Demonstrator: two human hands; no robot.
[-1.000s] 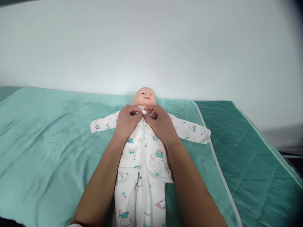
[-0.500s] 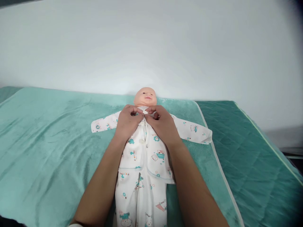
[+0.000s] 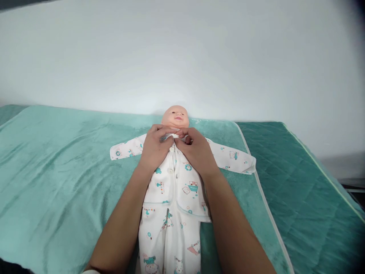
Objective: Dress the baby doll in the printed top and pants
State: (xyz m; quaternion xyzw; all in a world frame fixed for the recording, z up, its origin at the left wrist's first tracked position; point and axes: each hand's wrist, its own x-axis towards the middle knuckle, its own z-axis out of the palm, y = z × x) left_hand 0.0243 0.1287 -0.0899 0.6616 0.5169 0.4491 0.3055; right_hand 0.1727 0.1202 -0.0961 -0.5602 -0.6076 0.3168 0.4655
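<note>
A baby doll lies on its back, head away from me, in a white printed jacket and matching trousers. Its sleeves spread out to both sides. At the neck, my left hand pinches the jacket's left front edge near the collar, its fingers bent across the opening. My right hand grips the other front edge close beside it, thumb and fingertips meeting my left ones. The top fastening lies hidden under my fingers. Lower down the front, buttons show along the opening.
A light green blanket with a pale border lies under the doll. To the right a darker green quilted cover shows on the bed, with its edge at far right. A white wall rises behind the doll's head.
My left fingers have shifted slightly up and right, reaching further across the collar toward my right fingertips. My right hand and the doll have stayed almost still.
</note>
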